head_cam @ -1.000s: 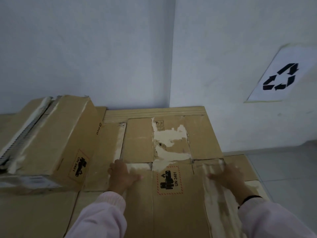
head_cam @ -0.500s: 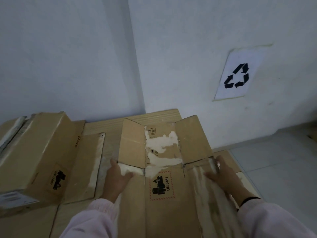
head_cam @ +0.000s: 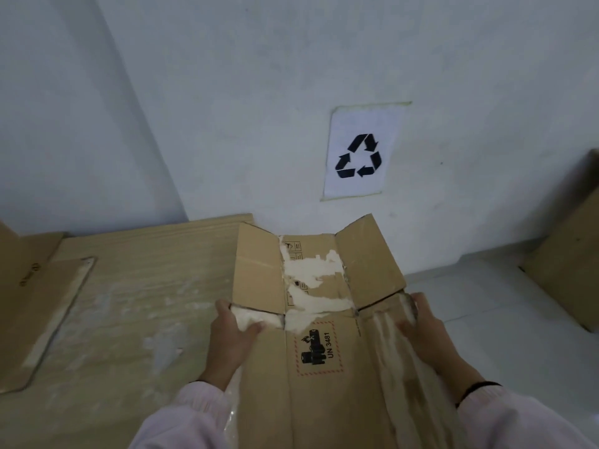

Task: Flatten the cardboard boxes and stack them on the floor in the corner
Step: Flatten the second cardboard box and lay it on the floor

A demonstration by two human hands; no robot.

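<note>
The flattened brown cardboard box with a red-bordered battery label and torn white patches (head_cam: 324,367) is held above the right part of the pale cardboard stack in the corner (head_cam: 136,306), the left hand (head_cam: 231,338) closed on its left edge and the right hand (head_cam: 428,332) closed on its right edge. It looks light and fairly stiff, but its far flaps hinge loosely, so opposite edges near the crease seem the best hold. The white walls close the far side; open grey floor (head_cam: 470,286) lies right, before another brown box (head_cam: 570,260).
</note>
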